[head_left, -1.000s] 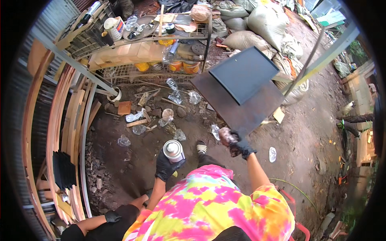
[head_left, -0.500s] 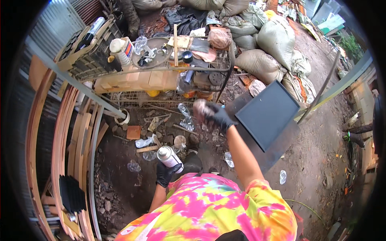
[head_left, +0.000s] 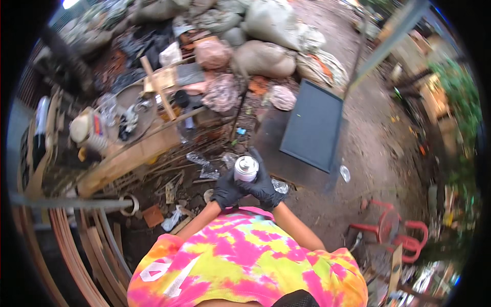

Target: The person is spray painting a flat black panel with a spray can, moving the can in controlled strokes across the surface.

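A person in a tie-dyed shirt (head_left: 240, 256) grasps a spray can (head_left: 246, 170) with both black-gloved hands in a cluttered dirt yard. The left hand (head_left: 228, 190) closes around the can's left side, while the right hand (head_left: 263, 186) wraps its right side, one finger extended upward beside the metal top. The can is held close in front of the chest, its silver top facing up.

Just beyond the hands, to the right, a dark rectangular panel (head_left: 313, 125) with a raised rim lies on a larger brown board (head_left: 266, 153), well apart from the can. A crumpled pink bundle (head_left: 282, 97) rests near the board's far left edge.

To the left stands a cluttered metal rack, carrying a white tub (head_left: 90, 132), a round pan (head_left: 134, 102) and a slim wooden stick (head_left: 157, 87), with more pink bundles toward its far right end. A long pale timber (head_left: 133, 161) runs along the rack's near side. Clear plastic bottles (head_left: 203, 166) litter the ground between the rack and the hands, near a reddish tile (head_left: 153, 216).

Bulging sacks (head_left: 268, 59) are piled at the far side. At near left, long wooden strips (head_left: 76, 256) lean together; at near right, a red metal chair frame (head_left: 382, 227) sits on the dirt.
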The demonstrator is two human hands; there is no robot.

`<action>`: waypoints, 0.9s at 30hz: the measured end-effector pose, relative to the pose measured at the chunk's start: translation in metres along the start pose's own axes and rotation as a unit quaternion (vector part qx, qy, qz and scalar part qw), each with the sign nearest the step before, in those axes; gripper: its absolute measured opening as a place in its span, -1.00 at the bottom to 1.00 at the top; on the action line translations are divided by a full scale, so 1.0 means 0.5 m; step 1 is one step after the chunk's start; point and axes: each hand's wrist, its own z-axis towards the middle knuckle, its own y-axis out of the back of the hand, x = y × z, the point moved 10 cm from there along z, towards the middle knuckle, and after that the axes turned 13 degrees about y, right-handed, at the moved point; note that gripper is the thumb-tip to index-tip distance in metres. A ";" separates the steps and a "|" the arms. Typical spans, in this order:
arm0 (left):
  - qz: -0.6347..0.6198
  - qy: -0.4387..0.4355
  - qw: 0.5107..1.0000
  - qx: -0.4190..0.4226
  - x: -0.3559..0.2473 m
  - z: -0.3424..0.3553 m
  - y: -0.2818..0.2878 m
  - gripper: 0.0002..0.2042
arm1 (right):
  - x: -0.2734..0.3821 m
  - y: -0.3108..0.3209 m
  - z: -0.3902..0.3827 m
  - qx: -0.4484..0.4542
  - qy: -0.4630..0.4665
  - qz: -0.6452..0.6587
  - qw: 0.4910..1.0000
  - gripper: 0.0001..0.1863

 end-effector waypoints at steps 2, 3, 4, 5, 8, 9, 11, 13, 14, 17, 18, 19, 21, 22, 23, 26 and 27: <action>0.081 -0.026 0.983 0.164 -0.064 0.039 -0.116 -0.36 | 0.040 0.091 -0.040 -0.153 0.000 -0.016 0.988 0.12; 0.110 -0.066 0.972 0.195 -0.097 0.040 -0.145 -0.37 | 0.070 0.154 -0.059 -0.216 -0.017 -0.070 0.974 0.08; 0.136 -0.103 0.960 0.223 -0.123 0.036 -0.171 -0.38 | 0.103 0.226 -0.094 -0.291 -0.066 -0.124 0.946 0.04; 0.099 -0.129 0.962 0.221 -0.151 0.047 -0.183 -0.47 | 0.182 0.302 -0.142 -0.362 -0.048 -0.193 0.911 -0.07; 0.142 -0.211 0.954 0.162 -0.208 0.141 -0.213 -0.61 | 0.463 0.477 -0.344 -0.593 0.184 -0.226 0.751 -0.19; 0.157 -0.198 0.958 0.136 -0.210 0.199 -0.221 -0.69 | 0.532 0.507 -0.420 -0.639 0.226 -0.226 0.700 -0.17; 0.196 -0.235 0.951 0.045 -0.249 0.335 -0.236 -0.79 | 0.601 0.491 -0.525 -0.660 0.237 -0.342 0.625 -0.17; 0.238 -0.286 0.928 -0.025 -0.291 0.443 -0.269 -0.82 | 0.578 0.449 -0.548 -0.557 0.117 -0.480 0.668 -0.15; 0.276 -0.268 0.923 -0.022 -0.295 0.497 -0.297 -0.83 | 0.545 0.419 -0.563 -0.496 0.070 -0.517 0.694 -0.09; 0.360 -0.312 0.880 0.004 -0.313 0.568 -0.356 -0.83 | 0.401 0.383 -0.673 -0.531 0.006 -0.416 0.738 -0.03; 0.380 -0.320 0.868 0.003 -0.313 0.570 -0.367 -0.84 | 0.354 0.384 -0.723 -0.579 -0.017 -0.354 0.735 -0.03; 0.405 -0.325 0.854 0.006 -0.315 0.572 -0.380 -0.85 | 0.330 0.382 -0.755 -0.592 -0.018 -0.350 0.726 -0.03; 0.441 -0.321 0.837 0.024 -0.315 0.568 -0.399 -0.86 | 0.295 0.392 -0.805 -0.620 -0.008 -0.327 0.713 -0.02; 0.450 -0.312 0.836 0.037 -0.311 0.566 -0.405 -0.85 | 0.283 0.403 -0.823 -0.635 -0.003 -0.309 0.708 -0.01; 0.448 -0.316 0.835 0.042 -0.317 0.564 -0.411 -0.84 | 0.267 0.420 -0.845 -0.667 -0.020 -0.275 0.692 0.01; 0.466 -0.310 0.827 0.059 -0.312 0.565 -0.426 -0.83 | 0.278 0.470 -0.835 -0.659 -0.002 -0.248 0.710 -0.02; 0.467 -0.302 0.830 0.051 -0.309 0.570 -0.425 -0.83 | 0.302 0.490 -0.823 -0.649 0.009 -0.288 0.705 -0.05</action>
